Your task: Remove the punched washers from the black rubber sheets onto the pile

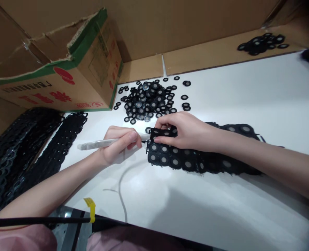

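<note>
My left hand (122, 142) is closed around a whitish pen-like tool (97, 144), held much like a pencil. The tool's tip meets the left end of a black perforated sheet (170, 158) whose rows of rings are filled with pale grey discs. With thumb and fingers my right hand (179, 131) pinches that sheet's upper left edge, which looks lifted or folded. Part of the sheet is hidden under my right wrist and forearm. Beyond my hands lies a pile of small black rings with grey centres (150, 99).
At the back left stands an open cardboard box (91, 69). Black perforated sheets (57, 146) are stacked at the left. A smaller heap of black rings (261, 43) sits on the cardboard ledge. A black cable with a yellow tag (91, 209) crosses the white table's (196, 205) front edge.
</note>
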Motion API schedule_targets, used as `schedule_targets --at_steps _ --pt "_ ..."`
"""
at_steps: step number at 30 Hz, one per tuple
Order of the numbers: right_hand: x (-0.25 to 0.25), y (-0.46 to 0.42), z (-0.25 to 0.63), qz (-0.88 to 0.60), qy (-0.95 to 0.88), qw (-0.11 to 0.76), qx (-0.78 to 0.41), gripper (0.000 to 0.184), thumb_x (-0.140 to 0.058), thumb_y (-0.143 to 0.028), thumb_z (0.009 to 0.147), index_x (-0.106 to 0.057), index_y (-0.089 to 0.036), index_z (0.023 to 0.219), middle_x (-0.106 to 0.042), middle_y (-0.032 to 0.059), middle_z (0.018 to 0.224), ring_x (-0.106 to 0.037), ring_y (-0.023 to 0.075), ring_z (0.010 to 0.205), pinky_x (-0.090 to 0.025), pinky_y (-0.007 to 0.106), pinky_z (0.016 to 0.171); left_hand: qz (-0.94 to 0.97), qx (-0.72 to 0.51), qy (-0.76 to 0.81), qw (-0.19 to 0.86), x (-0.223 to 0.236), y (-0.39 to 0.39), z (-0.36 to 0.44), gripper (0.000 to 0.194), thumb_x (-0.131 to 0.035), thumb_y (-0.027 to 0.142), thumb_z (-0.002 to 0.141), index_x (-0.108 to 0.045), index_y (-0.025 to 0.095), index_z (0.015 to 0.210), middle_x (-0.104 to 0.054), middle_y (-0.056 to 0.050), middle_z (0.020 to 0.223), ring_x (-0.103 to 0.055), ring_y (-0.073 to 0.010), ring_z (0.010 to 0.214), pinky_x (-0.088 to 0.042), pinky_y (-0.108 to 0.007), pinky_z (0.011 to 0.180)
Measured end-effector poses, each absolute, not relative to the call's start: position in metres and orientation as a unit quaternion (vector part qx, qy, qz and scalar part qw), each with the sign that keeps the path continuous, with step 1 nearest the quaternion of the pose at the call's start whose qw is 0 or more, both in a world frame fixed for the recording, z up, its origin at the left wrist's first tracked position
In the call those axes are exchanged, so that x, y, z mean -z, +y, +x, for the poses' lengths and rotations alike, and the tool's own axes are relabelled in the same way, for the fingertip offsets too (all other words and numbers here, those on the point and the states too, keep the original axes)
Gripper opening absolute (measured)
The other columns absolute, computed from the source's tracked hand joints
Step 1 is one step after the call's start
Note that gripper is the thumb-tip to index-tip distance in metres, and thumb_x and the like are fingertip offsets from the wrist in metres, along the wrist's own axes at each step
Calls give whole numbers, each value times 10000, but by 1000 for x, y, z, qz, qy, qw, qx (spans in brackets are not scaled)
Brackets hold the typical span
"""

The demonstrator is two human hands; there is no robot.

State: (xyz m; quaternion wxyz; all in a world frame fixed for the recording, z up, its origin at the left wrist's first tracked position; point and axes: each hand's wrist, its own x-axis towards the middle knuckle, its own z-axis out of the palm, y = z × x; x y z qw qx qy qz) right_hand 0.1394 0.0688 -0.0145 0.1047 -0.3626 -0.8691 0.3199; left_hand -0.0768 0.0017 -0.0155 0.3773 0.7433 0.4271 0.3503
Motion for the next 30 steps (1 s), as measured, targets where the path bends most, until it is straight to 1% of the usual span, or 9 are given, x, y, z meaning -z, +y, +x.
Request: schedule_targets --at_steps 4,7,10,16,19,21,24,27,30 --pt "13 68 139 -358 -872 103 -317 167 -656 -320 756 -554 -200 701 -531 -30 636 -451 117 585 -308 260 578 736 -334 434 399 14 2 -76 456 -425 348 973 -616 123 625 -453 10 492 -384 -80 441 -276 -233 431" --pt "11 67 138 -352 -870 106 -330 129 -652 -294 752 -571 -200 718 -523 -32 641 -434 111 579 -309 257 583 742 -317 425 410 14 3 -76 466 -426 339 969 -583 129 584 -429 12 468 -365 -86 431 -287 -232 431" --pt "8 65 137 -355 -866 100 -338 107 -649 -280 752 -578 -202 738 -528 -31 657 -431 111 582 -311 256 589 757 -310 417 396 14 3 -76 465 -424 319 973 -580 129 578 -438 12 477 -350 -79 430 -306 -225 448" --pt "7 63 138 -362 -866 85 -334 138 -636 -317 763 -549 -210 767 -539 -39 657 -429 108 550 -309 264 587 771 -315 410 373 15 1 -76 458 -408 303 987 -594 127 607 -454 12 500 -382 -76 446 -326 -218 470" --pt "9 63 140 -357 -856 103 -359 218 -663 -376 741 -520 -216 776 -537 -47 667 -442 105 534 -325 265 588 779 -336 406 339 16 0 -76 436 -392 303 996 -625 128 671 -514 -1 562 -414 -78 468 -346 -218 492" --pt "11 64 140 -355 -851 125 -366 282 -705 -403 696 -509 -218 783 -557 -36 733 -467 115 577 -343 265 604 785 -345 402 322 16 -1 -76 422 -380 304 1000 -639 133 713 -554 -11 606 -424 -82 479 -356 -222 502" --pt "16 66 140 -358 -846 159 -361 320 -740 -394 644 -515 -224 796 -577 -18 802 -517 156 713 -369 270 649 780 -363 393 323 17 -2 -76 406 -392 302 993 -646 141 721 -556 -14 608 -413 -90 474 -351 -240 503" --pt "18 69 139 -365 -833 168 -381 323 -745 -361 627 -518 -227 814 -589 -14 824 -542 186 810 -384 282 688 750 -407 381 356 18 -3 -77 422 -433 306 973 -627 141 636 -499 -12 528 -399 -103 454 -300 -259 464" --pt "18 69 139 -362 -826 168 -399 315 -739 -339 628 -508 -227 811 -585 -16 847 -540 188 840 -390 291 716 742 -414 376 370 19 -3 -79 433 -458 293 957 -614 139 583 -450 -3 467 -386 -100 424 -276 -260 443"
